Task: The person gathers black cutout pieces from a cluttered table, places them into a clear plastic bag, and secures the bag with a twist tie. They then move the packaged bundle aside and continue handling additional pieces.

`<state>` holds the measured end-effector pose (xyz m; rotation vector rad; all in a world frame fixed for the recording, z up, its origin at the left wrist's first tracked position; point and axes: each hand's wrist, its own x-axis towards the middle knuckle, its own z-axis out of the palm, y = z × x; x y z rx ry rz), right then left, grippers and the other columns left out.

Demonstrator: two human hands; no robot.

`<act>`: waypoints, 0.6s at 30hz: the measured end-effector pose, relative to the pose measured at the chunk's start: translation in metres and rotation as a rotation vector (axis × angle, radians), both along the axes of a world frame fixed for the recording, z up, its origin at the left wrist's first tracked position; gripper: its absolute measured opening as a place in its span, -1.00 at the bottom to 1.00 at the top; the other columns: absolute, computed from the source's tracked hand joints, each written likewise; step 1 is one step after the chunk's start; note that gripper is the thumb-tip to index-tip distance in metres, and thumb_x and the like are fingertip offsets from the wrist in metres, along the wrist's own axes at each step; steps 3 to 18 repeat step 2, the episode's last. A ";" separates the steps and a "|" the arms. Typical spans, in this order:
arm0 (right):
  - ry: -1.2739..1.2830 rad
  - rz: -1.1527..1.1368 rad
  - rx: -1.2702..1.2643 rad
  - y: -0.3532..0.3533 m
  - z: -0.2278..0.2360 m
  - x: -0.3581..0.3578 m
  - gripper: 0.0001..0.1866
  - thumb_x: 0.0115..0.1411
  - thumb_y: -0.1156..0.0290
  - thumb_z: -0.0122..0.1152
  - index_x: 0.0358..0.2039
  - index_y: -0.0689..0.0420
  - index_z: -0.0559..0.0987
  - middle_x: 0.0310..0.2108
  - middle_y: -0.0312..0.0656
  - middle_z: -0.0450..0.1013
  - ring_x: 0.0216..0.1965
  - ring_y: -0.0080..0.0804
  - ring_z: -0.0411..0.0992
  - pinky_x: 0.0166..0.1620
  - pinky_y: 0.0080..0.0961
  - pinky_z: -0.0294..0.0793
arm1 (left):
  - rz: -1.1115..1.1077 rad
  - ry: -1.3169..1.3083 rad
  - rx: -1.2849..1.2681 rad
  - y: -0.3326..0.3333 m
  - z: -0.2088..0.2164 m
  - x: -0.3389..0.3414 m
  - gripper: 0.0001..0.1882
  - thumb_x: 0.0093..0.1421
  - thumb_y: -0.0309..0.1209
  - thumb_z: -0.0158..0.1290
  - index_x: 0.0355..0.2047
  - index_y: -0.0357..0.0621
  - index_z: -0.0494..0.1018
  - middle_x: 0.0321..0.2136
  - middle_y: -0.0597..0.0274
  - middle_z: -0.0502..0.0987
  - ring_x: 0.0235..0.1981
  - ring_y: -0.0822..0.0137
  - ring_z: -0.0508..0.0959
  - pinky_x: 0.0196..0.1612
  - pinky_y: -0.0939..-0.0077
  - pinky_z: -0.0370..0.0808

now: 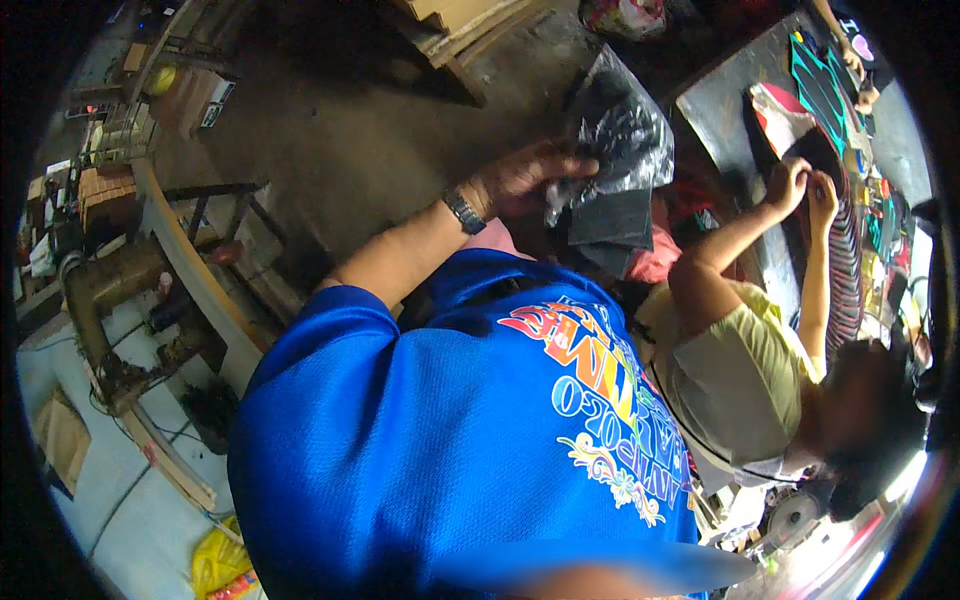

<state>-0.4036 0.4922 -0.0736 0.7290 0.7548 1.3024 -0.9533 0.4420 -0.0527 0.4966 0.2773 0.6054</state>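
Observation:
My left hand (530, 178), with a watch on its wrist, reaches out from a blue sleeve. Its fingers are closed on the edge of a crinkled clear plastic bag (625, 125), which looks dark inside or shows dark things through it. Just below the bag is a flat dark grey piece (612, 220); whether the two touch I cannot tell. Pink-red cloth (655, 255) shows beside that piece. My right hand is out of sight, and my blue printed shirt fills the lower middle.
Close on my right, a person in a yellow shirt (745, 370) holds both hands up by a curved striped piece (845, 240) at a dark table (710, 120). Another person's hands (860, 75) are beyond. A wooden stand (470, 50) is ahead; pipes and a frame (110, 310) are left.

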 end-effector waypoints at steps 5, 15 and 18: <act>-0.023 -0.006 0.008 0.003 0.001 -0.005 -0.76 0.03 0.68 0.21 -0.26 0.19 0.55 -0.33 -0.23 0.51 -0.29 -0.32 0.48 -0.13 -0.35 0.53 | -0.055 0.048 -0.018 0.012 -0.008 -0.008 -0.56 0.18 -0.32 0.18 0.05 -0.18 0.44 -0.10 0.26 0.57 -0.08 0.38 0.54 0.07 0.40 0.44; -0.023 -0.006 0.008 0.003 0.001 -0.005 -0.76 0.03 0.68 0.21 -0.26 0.19 0.55 -0.33 -0.23 0.51 -0.29 -0.32 0.48 -0.13 -0.35 0.53 | -0.055 0.048 -0.018 0.012 -0.008 -0.008 -0.56 0.18 -0.32 0.18 0.05 -0.18 0.44 -0.10 0.26 0.57 -0.08 0.38 0.54 0.07 0.40 0.44; -0.023 -0.006 0.008 0.003 0.001 -0.005 -0.76 0.03 0.68 0.21 -0.26 0.19 0.55 -0.33 -0.23 0.51 -0.29 -0.32 0.48 -0.13 -0.35 0.53 | -0.055 0.048 -0.018 0.012 -0.008 -0.008 -0.56 0.18 -0.32 0.18 0.05 -0.18 0.44 -0.10 0.26 0.57 -0.08 0.38 0.54 0.07 0.40 0.44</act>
